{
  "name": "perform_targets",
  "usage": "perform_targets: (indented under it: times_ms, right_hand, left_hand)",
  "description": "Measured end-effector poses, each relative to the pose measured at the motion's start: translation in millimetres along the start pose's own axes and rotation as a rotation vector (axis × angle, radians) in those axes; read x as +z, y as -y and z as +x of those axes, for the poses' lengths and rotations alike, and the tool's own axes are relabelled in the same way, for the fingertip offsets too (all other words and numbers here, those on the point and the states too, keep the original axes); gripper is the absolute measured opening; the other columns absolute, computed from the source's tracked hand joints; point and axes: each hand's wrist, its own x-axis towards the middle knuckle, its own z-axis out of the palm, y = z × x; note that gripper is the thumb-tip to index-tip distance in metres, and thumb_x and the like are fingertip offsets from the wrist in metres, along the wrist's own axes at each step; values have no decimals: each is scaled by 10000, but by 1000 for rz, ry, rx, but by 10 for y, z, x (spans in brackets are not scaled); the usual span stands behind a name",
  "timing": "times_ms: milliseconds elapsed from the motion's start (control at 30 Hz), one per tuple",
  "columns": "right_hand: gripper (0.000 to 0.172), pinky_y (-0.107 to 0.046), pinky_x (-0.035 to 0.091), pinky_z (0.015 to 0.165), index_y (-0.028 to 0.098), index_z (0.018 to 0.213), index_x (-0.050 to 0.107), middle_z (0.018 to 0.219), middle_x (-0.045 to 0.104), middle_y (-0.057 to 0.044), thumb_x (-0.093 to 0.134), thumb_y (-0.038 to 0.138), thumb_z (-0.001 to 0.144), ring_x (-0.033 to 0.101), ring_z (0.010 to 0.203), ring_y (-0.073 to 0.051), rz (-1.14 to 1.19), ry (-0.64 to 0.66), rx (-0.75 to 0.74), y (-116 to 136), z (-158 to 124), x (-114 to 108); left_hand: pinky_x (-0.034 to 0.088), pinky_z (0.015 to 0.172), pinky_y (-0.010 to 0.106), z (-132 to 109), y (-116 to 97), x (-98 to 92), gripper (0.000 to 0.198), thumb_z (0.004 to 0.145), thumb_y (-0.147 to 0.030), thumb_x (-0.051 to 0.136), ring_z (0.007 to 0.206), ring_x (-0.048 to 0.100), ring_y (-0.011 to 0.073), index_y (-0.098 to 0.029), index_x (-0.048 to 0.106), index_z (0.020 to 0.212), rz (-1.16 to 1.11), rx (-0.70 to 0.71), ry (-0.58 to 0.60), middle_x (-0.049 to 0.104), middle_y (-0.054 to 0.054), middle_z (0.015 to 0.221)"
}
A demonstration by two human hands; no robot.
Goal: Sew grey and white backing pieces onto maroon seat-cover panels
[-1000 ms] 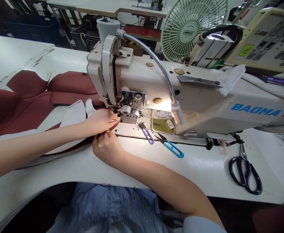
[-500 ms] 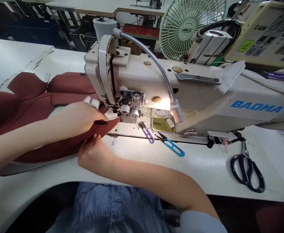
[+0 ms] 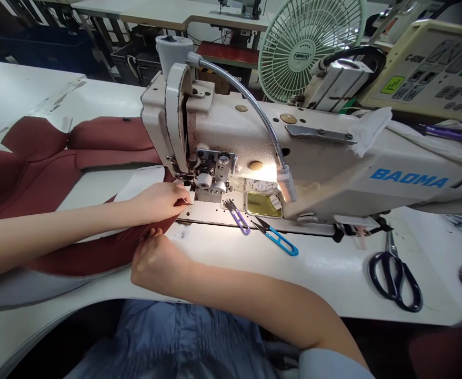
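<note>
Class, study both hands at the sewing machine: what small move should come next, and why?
Probably nudge the maroon panel under the presser foot: the left hand pinches its corner beside the foot, and the right hand grips its near edge.

White table (image 3: 318, 268): sewing m/c (image 3: 325, 158) across 12–2 o'clock. Red fabric (image 3: 29, 179) spread flat at 9, edge up against m/c head. Blue snips (image 3: 278, 241) near ctr, just beside m/c base. Black scissors (image 3: 395, 273) at 4, well apart.
</note>
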Motion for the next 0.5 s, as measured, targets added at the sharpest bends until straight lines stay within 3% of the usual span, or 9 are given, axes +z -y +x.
perform_targets:
  times_ms: [267,500]
  right_hand:
    - [314,-411,496,651,-56,1019,689,970,704,-294,451,88,871,708,875,-334,128,-32,-21,-244,-329,-50]
    - [336,-370,499,646,-23,1068,683,1067,690,-278,400,98,934,704,943,-315,164,-1,11,-374,-470,-51]
  left_hand:
    - [435,752,343,16,-17,-72,279,930,-179,403,880,651,236,-195,681,910,302,81,23,711,60,926]
    - [417,712,344,65,-25,22,219,892,-103,473,791,635,235,-179,671,835,334,138,-92,707,56,827]
